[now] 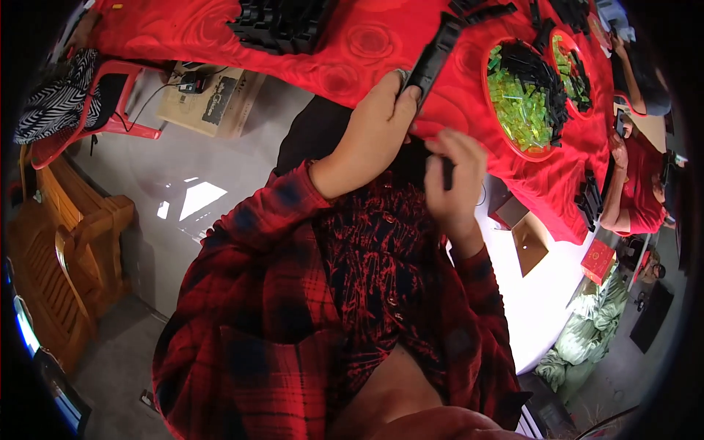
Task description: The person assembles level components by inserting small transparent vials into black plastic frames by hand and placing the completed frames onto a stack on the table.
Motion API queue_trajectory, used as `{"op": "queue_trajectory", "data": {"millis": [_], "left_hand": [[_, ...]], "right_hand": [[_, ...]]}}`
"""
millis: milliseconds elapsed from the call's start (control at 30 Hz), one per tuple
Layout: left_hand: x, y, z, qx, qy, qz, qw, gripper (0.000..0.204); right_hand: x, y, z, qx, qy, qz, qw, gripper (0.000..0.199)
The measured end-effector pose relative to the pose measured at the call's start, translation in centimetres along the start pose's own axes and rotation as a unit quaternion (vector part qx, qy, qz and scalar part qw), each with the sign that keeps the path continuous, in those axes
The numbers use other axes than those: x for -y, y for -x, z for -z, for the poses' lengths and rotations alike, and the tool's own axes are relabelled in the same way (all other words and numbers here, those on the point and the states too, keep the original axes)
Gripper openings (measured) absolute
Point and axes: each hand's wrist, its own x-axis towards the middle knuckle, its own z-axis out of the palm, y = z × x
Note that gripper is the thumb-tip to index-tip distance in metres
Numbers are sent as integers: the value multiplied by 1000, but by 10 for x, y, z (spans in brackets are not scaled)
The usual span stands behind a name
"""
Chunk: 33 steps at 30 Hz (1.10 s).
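My left hand is closed round a long black plastic piece, which it holds up at a slant over the near edge of the red-covered table. Its thumb lies along the near end. Lower and to the right, my right hand is slightly blurred, its fingers bent round a small black piece. The two hands are apart. Right of them stands a red-rimmed basket holding yellow-green translucent pieces and small black pieces.
A second red-rimmed basket stands beside the first. Stacked black parts lie at the table's far left. A co-worker in a red shirt sits at the right. A cardboard box and wooden chair are on the left.
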Motion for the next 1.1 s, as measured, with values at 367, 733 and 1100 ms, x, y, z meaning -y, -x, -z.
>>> {"op": "queue_trajectory", "data": {"millis": [367,733,1100], "left_hand": [[-12,14,-7,14,-174,-30,984,20],[-1,16,-12,-6,-20,-19,1000,27],[6,16,-9,3,-57,-28,998,22]], "right_hand": [[-7,-107,-2,-137,-536,-247,796,45],[3,-106,-20,-165,-512,-212,816,49],[5,-103,-18,-184,-514,-187,817,50]]}}
